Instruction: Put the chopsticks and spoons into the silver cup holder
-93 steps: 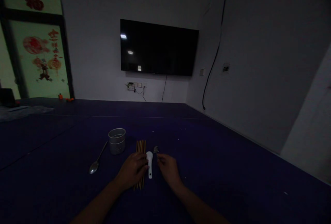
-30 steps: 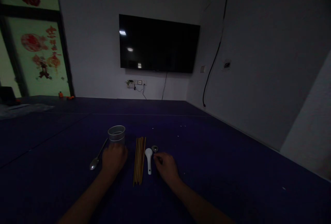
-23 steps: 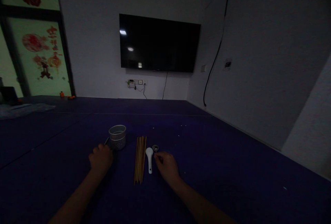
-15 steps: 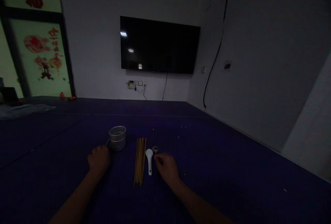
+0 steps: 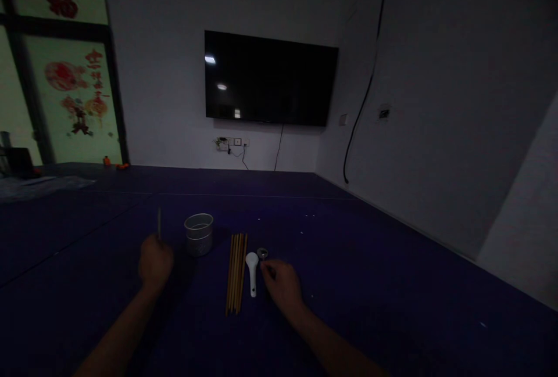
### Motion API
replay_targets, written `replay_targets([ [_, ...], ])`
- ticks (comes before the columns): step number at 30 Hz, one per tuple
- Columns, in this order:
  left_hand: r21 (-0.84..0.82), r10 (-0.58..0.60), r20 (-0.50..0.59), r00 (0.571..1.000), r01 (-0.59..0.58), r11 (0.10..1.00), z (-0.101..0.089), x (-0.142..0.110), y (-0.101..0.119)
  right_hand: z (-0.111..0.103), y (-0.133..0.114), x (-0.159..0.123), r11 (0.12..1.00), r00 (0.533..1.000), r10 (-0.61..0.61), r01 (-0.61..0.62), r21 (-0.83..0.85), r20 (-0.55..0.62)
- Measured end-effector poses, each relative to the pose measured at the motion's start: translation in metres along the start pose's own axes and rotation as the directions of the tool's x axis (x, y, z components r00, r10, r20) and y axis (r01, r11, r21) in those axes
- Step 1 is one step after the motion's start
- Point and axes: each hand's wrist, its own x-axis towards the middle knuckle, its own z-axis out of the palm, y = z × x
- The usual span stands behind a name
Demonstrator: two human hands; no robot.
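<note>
The right hand (image 5: 281, 287) pinches a shiny, round-bowled spoon (image 5: 262, 253); the left hand (image 5: 156, 262) clenches a thin, upright grey handle (image 5: 159, 223), both well short of the far edge of the purple worktop (image 5: 357, 266). Beyond, a black TV (image 5: 270, 78) hangs on a dim wall (image 5: 165, 86).

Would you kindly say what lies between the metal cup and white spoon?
In the head view, wooden sticks lie between the metal cup and white spoon.

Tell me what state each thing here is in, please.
Thin handle: gripped in left hand
Metal cup: upright, open-topped
Chopsticks: lying side by side
White spoon: lying down
Round-headed metal utensil: at right hand, grip unclear
Television: screen dark
Black cable: hanging, lower end loose
</note>
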Motion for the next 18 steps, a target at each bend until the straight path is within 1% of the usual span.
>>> replay_targets([
  [1, -0.046, -0.003, -0.071, 0.997, 0.0, 0.999, -0.001, 0.0, 0.001, 0.0, 0.0, 0.0, 1.0, 1.0, 0.006, -0.006, 0.008, -0.004],
  [3, -0.098, 0.015, -0.215, 0.977, -0.037, 0.994, -0.002, -0.004, 0.006, 0.001, 0.0, 0.0, 1.0, 1.0, 0.008, -0.007, 0.023, -0.025],
  [4, -0.135, 0.051, -0.284, 0.958, -0.092, 0.987, -0.001, -0.008, 0.008, 0.001, 0.0, -0.001, 0.999, 0.999, 0.001, 0.0, 0.032, -0.038],
  [5, -0.162, 0.11, -0.328, 0.938, -0.17, 0.972, 0.002, -0.013, 0.01, 0.001, -0.001, -0.002, 0.999, 0.999, -0.008, 0.01, 0.045, -0.051],
  [6, -0.17, 0.198, -0.33, 0.923, -0.264, 0.949, 0.005, -0.019, 0.011, 0.001, -0.002, -0.002, 0.998, 0.998, -0.018, 0.022, 0.067, -0.066],
  [7, -0.157, 0.308, -0.294, 0.905, -0.363, 0.918, 0.01, -0.026, 0.012, 0.0, -0.003, -0.003, 0.994, 0.996, -0.028, 0.036, 0.104, -0.082],
  [8, -0.131, 0.434, -0.236, 0.87, -0.471, 0.873, 0.016, -0.033, 0.013, -0.001, -0.004, -0.004, 0.986, 0.994, -0.034, 0.049, 0.157, -0.1],
  [9, -0.1, 0.58, -0.173, 0.796, -0.6, 0.794, 0.022, -0.04, 0.014, -0.003, -0.005, -0.005, 0.973, 0.992, -0.032, 0.059, 0.225, -0.121],
  [10, -0.074, 0.722, -0.143, 0.677, -0.735, 0.674, 0.028, -0.047, 0.015, -0.005, -0.006, -0.005, 0.95, 0.989, -0.021, 0.064, 0.306, -0.143],
  [11, -0.057, 0.843, -0.117, 0.524, -0.851, 0.521, 0.033, -0.054, 0.016, -0.008, -0.007, -0.005, 0.917, 0.987, -0.001, 0.065, 0.392, -0.162],
  [12, -0.043, 0.924, -0.106, 0.369, -0.93, 0.366, 0.038, -0.06, 0.018, -0.01, -0.009, -0.004, 0.877, 0.985, 0.023, 0.061, 0.476, -0.169],
  [13, -0.031, 0.963, -0.103, 0.25, -0.968, 0.248, 0.041, -0.065, 0.02, -0.012, -0.01, -0.003, 0.835, 0.986, 0.045, 0.05, 0.548, -0.158],
  [14, -0.024, 0.979, -0.105, 0.173, -0.985, 0.172, 0.044, -0.069, 0.023, -0.014, -0.012, -0.002, 0.794, 0.99, 0.057, 0.034, 0.606, -0.13],
  [15, -0.021, 0.985, -0.113, 0.127, -0.992, 0.126, 0.045, -0.073, 0.026, -0.016, -0.013, -0.002, 0.762, 0.995, 0.053, 0.014, 0.648, -0.084],
  [16, -0.023, 0.987, -0.119, 0.105, -0.994, 0.103, 0.046, -0.075, 0.029, -0.016, -0.015, -0.001, 0.743, 0.999, 0.036, -0.007, 0.669, -0.03],
  [18, -0.039, 0.988, -0.123, 0.088, -0.996, 0.084, 0.045, -0.078, 0.033, -0.015, -0.017, -0.002, 0.757, 0.997, -0.037, -0.021, 0.653, 0.074],
])
